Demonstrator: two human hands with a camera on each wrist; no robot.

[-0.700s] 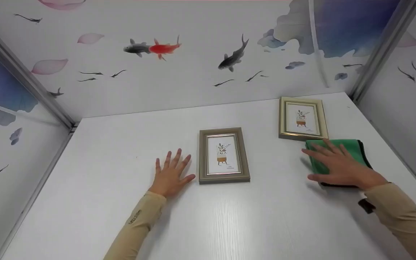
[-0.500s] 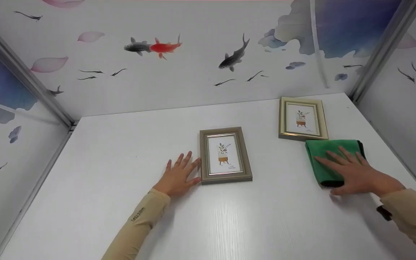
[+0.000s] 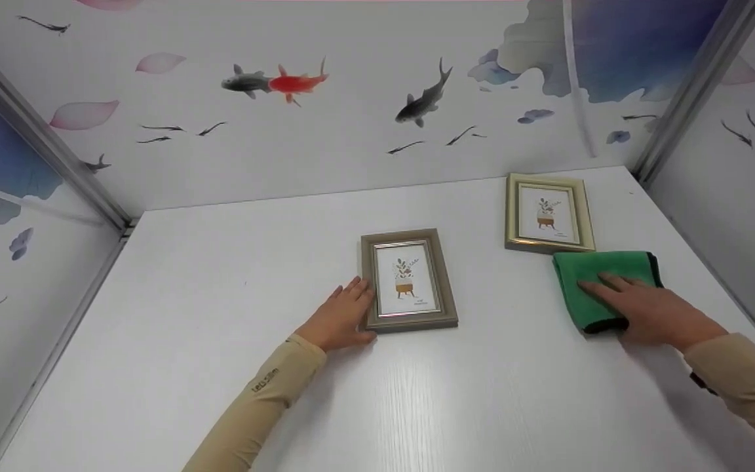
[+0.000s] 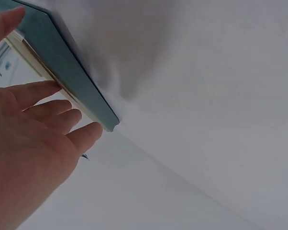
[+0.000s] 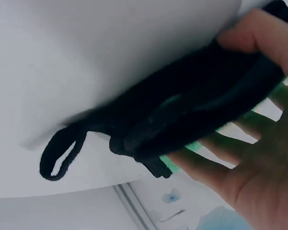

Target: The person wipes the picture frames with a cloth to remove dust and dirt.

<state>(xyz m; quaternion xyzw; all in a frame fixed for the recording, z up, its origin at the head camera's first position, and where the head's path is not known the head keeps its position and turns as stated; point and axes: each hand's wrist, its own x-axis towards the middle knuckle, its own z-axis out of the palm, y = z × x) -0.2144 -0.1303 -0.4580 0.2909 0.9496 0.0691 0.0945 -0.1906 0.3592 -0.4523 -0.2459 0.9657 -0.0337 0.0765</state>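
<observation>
A grey-brown picture frame [image 3: 368, 282] lies face up near the middle of the white table. My left hand [image 3: 338, 317] touches its left side with extended fingers, the thumb by the lower left corner. In the left wrist view, the fingers of my left hand [image 4: 34, 129] reach over the frame's side [image 4: 72, 72]. My right hand [image 3: 666, 313] rests on the lower right part of a folded green cloth [image 3: 597, 288]. The right wrist view has my right hand [image 5: 251, 158] with spread fingers across the cloth [image 5: 177, 105], thumb against its dark edge; a dark loop sticks out.
A gold picture frame [image 3: 512, 213] lies face up at the back right of the table [image 3: 233, 341], just behind the cloth. Panels printed with fish and petals stand at the back [image 3: 351, 144] and both sides, joined by metal posts at the corners.
My left hand has moved right and come against the grey-brown frame, which has shifted slightly. My right hand has slid toward the cloth's lower right, its fingers closer together.
</observation>
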